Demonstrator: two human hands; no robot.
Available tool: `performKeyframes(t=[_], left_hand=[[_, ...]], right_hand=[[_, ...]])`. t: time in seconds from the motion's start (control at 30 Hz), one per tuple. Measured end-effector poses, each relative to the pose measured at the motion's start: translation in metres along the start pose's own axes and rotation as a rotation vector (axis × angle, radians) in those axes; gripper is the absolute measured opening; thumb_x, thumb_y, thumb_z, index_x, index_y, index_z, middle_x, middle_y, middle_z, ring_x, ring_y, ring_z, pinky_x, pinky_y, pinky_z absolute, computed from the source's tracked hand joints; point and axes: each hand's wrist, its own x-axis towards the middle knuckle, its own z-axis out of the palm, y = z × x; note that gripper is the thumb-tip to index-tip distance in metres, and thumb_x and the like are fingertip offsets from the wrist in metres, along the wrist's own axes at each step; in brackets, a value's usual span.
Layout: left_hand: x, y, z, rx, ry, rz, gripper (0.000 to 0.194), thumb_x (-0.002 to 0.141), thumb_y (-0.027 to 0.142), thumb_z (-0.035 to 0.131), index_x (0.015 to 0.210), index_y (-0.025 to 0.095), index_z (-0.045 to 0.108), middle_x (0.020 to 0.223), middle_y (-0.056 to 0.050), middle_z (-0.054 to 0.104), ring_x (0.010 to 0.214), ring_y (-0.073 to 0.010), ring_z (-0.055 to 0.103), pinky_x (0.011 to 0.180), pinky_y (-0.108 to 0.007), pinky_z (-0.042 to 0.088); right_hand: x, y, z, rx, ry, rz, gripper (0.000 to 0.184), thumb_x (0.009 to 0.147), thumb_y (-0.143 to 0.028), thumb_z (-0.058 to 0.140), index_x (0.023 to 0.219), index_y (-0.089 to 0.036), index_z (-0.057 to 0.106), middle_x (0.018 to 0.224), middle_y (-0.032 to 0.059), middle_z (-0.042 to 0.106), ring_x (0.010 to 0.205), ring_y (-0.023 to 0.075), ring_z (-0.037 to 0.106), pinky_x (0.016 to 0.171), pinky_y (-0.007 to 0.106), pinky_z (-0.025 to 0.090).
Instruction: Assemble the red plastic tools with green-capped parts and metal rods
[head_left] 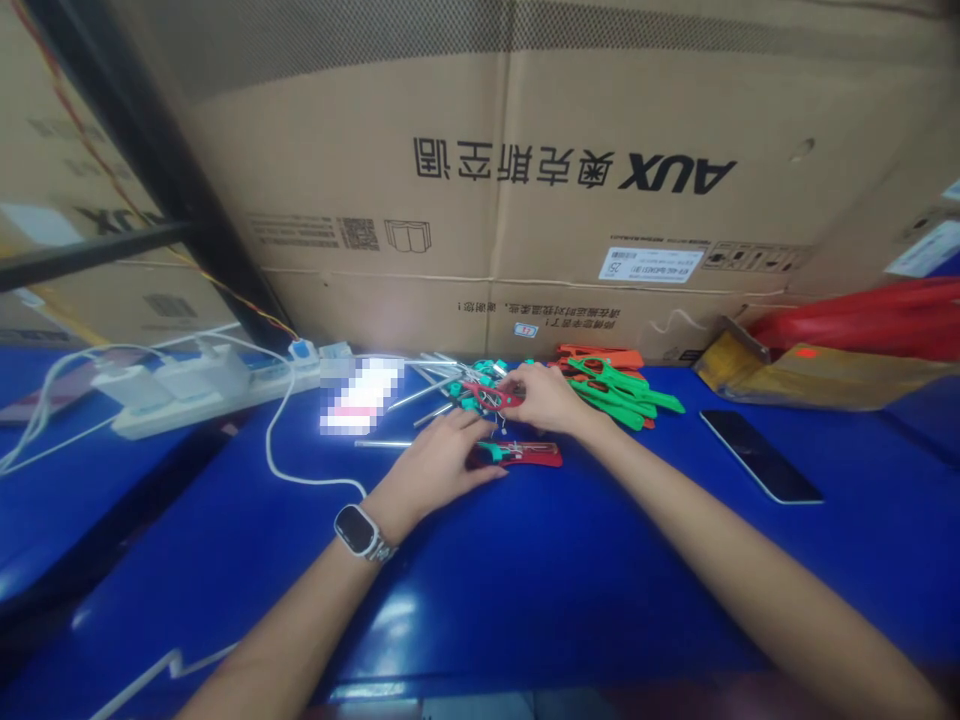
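Observation:
My left hand (439, 455), with a watch on its wrist, is closed round the near end of a red plastic handle shell (544, 454) low over the table. A teal-green part and thin wires lie in that shell, and a thin metal rod (381, 443) sticks out to the left. Just beyond, my right hand (546, 398) pinches another red plastic handle piece (489, 397) with an oval opening. Behind both hands lies a pile of metal rods with teal-green parts (442, 380). Fingers hide some of both red pieces.
Green plastic shells (622, 393) and orange shells (600, 355) are stacked right of the pile. A dark phone (759, 457) lies at right, near an opened carton (810, 375). At left are a lit, blurred screen (364, 395) and a power strip (202, 392) with cables. A big cardboard box (525, 230) stands behind.

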Motion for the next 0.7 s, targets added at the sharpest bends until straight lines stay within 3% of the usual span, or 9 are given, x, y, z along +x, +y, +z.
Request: performKeyframes(t=[0.2,0.37,0.53,0.7], left_hand=[[-0.001,-0.008,-0.009,-0.113,0.129,-0.058,0.033,0.09,0.047,0.063,0.108,0.019,0.066,0.097,-0.005,0.07,0.094,-0.0236,0.063,0.084,-0.037,0.05],[-0.004,-0.018,-0.012,-0.135,0.214,-0.105,0.024,0.09,0.043,0.063,0.094,0.02,0.067,0.094,-0.005,0.07,0.091,-0.0219,0.063,0.083,-0.036,0.049],[-0.003,-0.021,-0.012,-0.131,0.232,-0.127,0.021,0.091,0.04,0.061,0.091,0.02,0.068,0.092,-0.004,0.071,0.089,-0.0214,0.063,0.082,-0.036,0.049],[-0.004,-0.032,-0.015,-0.135,0.268,-0.162,0.021,0.096,0.03,0.051,0.097,0.019,0.069,0.092,-0.005,0.072,0.087,-0.0219,0.063,0.08,-0.037,0.049]], right_hand=[[0.007,0.006,-0.003,0.037,0.03,0.011,0.019,0.072,-0.032,0.076,0.09,-0.024,0.073,0.102,0.004,0.071,0.104,0.0281,0.057,0.089,0.041,0.037],[0.004,0.01,0.001,0.033,0.001,-0.038,0.027,0.076,-0.037,0.075,0.099,-0.023,0.072,0.103,0.0055,0.07,0.102,0.0278,0.056,0.09,0.042,0.036],[0.006,0.011,0.005,-0.018,-0.029,-0.034,0.029,0.077,-0.038,0.076,0.101,-0.023,0.073,0.104,0.0086,0.066,0.105,0.0294,0.053,0.089,0.041,0.038],[0.002,0.007,-0.006,0.111,0.051,-0.062,0.029,0.077,-0.039,0.078,0.1,-0.023,0.073,0.103,0.007,0.069,0.103,0.028,0.056,0.091,0.043,0.038]])
